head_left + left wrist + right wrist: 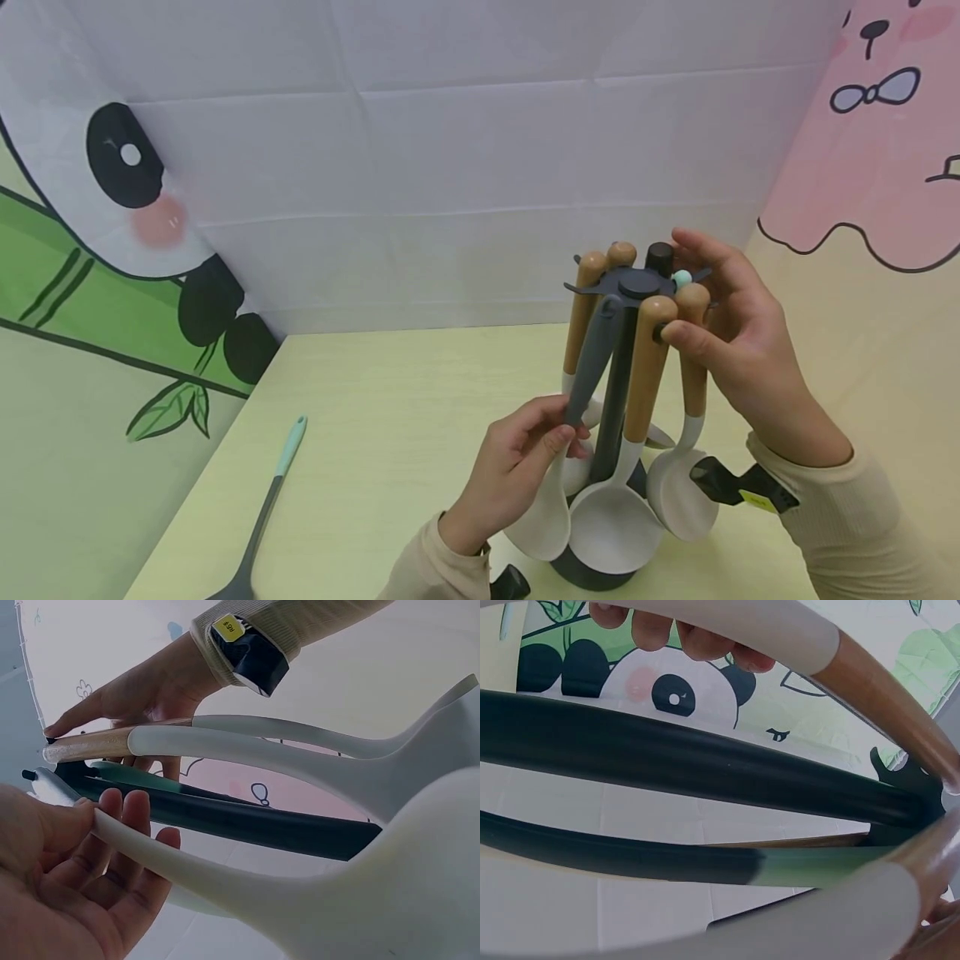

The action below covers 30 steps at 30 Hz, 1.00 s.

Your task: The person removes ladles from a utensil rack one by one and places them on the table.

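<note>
A dark utensil stand [637,284] holds several hanging utensils with wooden handles and pale heads. My left hand [517,467] pinches the lower part of a grey handle [597,354] between thumb and fingers; that utensil's pale head [546,521] hangs below. At the top right of the stand, my right hand [757,350] has its thumb by the wooden handles [649,367] and its fingers behind, around the rack's edge. In the left wrist view the left hand [90,877] holds the pale neck [150,851]. The right wrist view shows the dark pole [705,765] and a mint-ended handle [817,866].
A spatula with a mint handle [291,446] and dark shaft lies on the left side of the pale table [390,392]. A white cloth wall with cartoon prints stands behind. A white ladle [615,527] hangs at the front of the stand.
</note>
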Each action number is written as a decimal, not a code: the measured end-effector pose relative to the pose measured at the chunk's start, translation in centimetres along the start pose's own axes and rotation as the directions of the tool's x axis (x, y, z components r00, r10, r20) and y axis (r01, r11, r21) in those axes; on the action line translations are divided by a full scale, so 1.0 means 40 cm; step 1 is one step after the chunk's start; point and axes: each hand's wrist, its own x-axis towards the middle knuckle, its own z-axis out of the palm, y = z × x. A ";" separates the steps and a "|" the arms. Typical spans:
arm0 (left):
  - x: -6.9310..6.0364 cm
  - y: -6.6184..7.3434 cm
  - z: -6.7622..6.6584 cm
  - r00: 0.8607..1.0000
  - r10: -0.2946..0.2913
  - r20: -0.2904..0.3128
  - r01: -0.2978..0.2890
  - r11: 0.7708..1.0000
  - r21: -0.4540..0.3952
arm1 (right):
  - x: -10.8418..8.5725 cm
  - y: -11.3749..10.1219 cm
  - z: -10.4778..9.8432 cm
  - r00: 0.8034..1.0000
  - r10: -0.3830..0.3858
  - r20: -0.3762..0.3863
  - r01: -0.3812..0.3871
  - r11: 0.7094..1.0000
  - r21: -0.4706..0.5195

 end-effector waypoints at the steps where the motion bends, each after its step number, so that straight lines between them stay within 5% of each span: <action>1: 0.000 -0.002 0.000 1.000 0.009 0.001 -0.009 1.000 0.004 | 0.000 -0.001 0.000 1.000 0.000 0.000 0.000 1.000 0.002; 30: -0.014 -0.001 -0.009 0.997 0.075 -0.004 -0.075 0.997 0.021 | 0.001 0.012 -0.009 1.000 -0.027 0.014 0.027 0.999 0.033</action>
